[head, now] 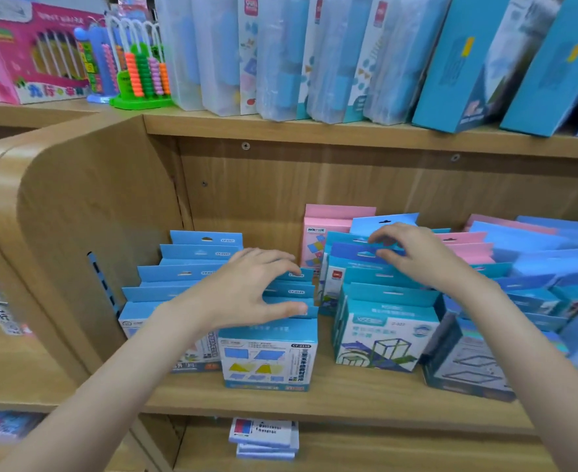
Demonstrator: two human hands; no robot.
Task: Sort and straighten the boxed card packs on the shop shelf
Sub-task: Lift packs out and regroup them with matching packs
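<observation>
On the middle shelf [314, 396] I see rows of blue card packs [268, 352] standing upright, w/ some pink packs [335, 226] at the back. My left hand [246, 291] reaches in from lower left, palm down; fingers and thumb curl round the hang tabs of the second row, thumb at the front pack. My right hand [417, 257] comes from the right, wrist bent, and its fingertips pinch the tab of a blue pack in the third row [365, 250]. Both forearms are bare.
</observation>
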